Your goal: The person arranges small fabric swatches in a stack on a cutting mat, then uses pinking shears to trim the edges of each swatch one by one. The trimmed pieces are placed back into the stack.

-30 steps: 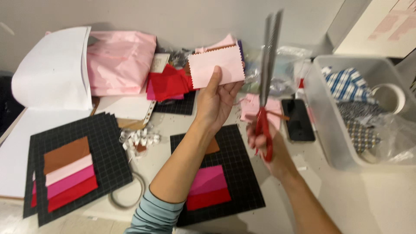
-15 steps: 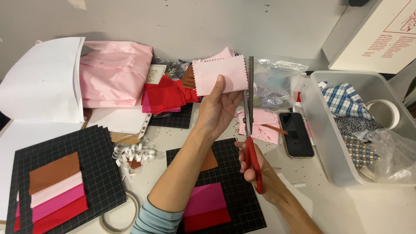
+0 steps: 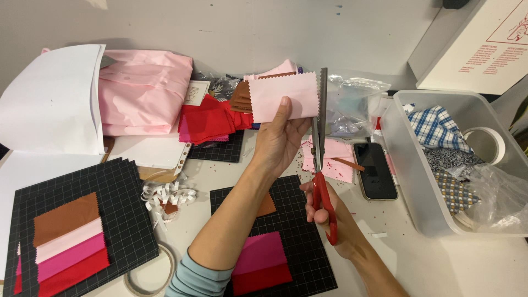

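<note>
Zigzag-edged pink fabric swatch (image 3: 284, 97) pinched in left hand (image 3: 279, 143), red-handled pinking shears (image 3: 320, 159) gripped in right hand (image 3: 324, 206).

We look from one head-worn camera, close above the table (image 3: 429, 264), facing down and toward the wall (image 3: 220, 27) at twelve o'clock.

**Desk surface: contents noted**

White desk (image 3: 418, 264) carries black gridded mats (image 3: 82, 220), a phone (image 3: 375, 170) lying flat, a clear plastic bin (image 3: 410, 181), folded pink cloth (image 3: 143, 91), red fabric swatches (image 3: 206, 121), curled white paper strips (image 3: 165, 195).
</note>
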